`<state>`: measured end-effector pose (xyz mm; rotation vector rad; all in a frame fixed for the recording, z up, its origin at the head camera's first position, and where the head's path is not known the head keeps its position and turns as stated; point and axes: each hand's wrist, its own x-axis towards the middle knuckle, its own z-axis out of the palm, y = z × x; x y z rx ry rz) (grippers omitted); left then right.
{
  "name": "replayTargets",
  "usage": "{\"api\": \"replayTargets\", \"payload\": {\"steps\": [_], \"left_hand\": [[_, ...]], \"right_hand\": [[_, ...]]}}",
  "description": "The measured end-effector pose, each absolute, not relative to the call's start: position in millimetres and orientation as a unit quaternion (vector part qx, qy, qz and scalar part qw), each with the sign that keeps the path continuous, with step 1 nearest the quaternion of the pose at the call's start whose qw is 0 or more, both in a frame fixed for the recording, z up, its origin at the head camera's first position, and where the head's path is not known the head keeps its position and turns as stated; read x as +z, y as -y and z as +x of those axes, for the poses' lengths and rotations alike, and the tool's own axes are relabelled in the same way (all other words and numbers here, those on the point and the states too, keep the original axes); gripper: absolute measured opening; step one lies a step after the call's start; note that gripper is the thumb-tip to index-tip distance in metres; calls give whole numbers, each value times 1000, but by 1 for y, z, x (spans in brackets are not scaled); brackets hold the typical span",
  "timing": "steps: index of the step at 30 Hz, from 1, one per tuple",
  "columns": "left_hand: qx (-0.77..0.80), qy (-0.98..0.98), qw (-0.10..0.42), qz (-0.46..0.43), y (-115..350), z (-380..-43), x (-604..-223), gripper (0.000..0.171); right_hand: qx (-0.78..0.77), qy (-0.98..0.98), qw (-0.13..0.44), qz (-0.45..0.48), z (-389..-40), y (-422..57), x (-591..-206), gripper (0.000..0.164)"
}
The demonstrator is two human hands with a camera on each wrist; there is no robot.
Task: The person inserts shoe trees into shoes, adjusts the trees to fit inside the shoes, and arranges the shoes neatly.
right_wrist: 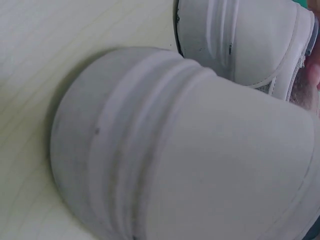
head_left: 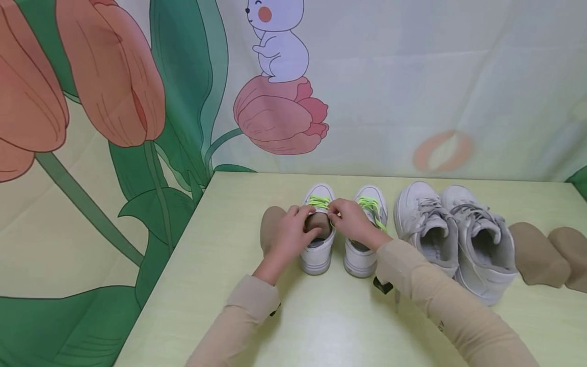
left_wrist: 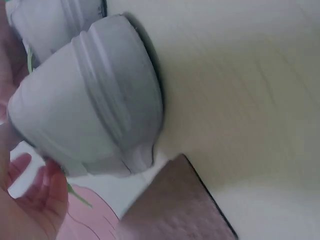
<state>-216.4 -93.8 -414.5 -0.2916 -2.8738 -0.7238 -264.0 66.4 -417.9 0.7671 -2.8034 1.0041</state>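
Observation:
Both hands are at the green shoelace [head_left: 319, 202] of a small white sneaker [head_left: 316, 257], which stands toe away with a brown insert [head_left: 318, 224] in its opening. My right hand [head_left: 353, 220] pinches the lace at the sneaker's right side between thumb and fingertips. At the opposite side, my left hand [head_left: 292, 229] has its fingertips right at the lace, its thumb apart over the opening; whether it grips the lace I cannot tell. A loose green lace end [left_wrist: 80, 196] shows beside its fingers in the left wrist view. The matching sneaker [head_left: 359, 262] stands under my right wrist.
Two larger white sneakers [head_left: 415, 204] [head_left: 486, 275] stand to the right, partly behind my right sleeve. Past them lie two brown inserts [head_left: 538, 255] [head_left: 570, 255]. Another brown insert [head_left: 270, 224] lies left of the small sneaker. A tulip-printed cloth [head_left: 367, 102] hangs behind the table [head_left: 202, 285].

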Motion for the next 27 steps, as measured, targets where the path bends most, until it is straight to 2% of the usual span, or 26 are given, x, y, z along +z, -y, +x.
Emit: {"api": "replayTargets", "payload": {"steps": [5,9,20,27], "left_hand": [[-139,983,99,-70,79,-217,-415,52],[-100,988,114,-33,69,-216,-415,49],[-121,987,106,-4,57,-214,-411,44],[-144,982,121,0,54,-215,-412,43]], "right_hand": [[327,913,24,244,-263,-66,-419,8],[333,911,18,242,-262,-66,-419,8],[345,907,13,240,-261,-66,-418,10],[338,908,27,247,-260,-67,-417,13]]}}
